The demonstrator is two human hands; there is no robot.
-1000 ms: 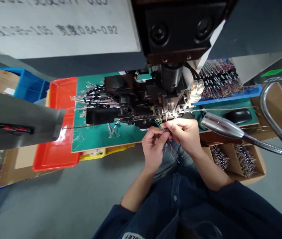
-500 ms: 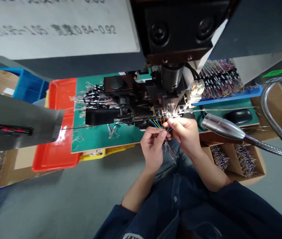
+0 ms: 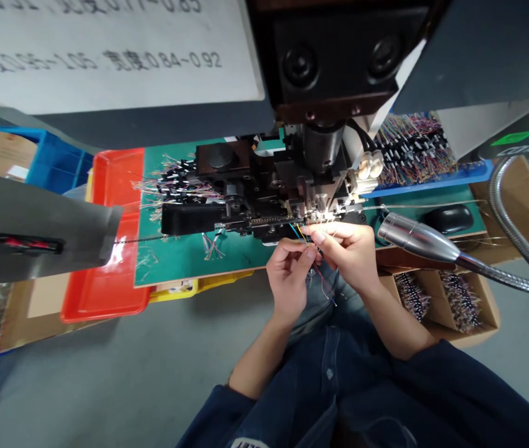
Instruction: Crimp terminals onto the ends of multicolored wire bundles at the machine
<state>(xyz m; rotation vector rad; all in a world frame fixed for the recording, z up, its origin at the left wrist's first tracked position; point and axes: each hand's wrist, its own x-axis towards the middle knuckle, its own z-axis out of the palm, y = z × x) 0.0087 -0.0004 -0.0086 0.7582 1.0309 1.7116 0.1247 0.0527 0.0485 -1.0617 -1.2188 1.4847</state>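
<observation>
The left hand (image 3: 291,277) pinches a bunch of thin, bright wires (image 3: 298,233) between thumb and finger. The right hand (image 3: 349,252), just beside it, pinches at the wires too — right in front of the shiny part of a big black machine (image 3: 246,186). Some wire ends hang down over the person's lap. A silver lamp (image 3: 418,236) points in from the right. The green table (image 3: 199,264) has a red tray (image 3: 101,302) at its left end.

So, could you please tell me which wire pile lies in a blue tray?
The right pile, beyond the lamp; the left pile lies on the green table, the others in a box.
</observation>
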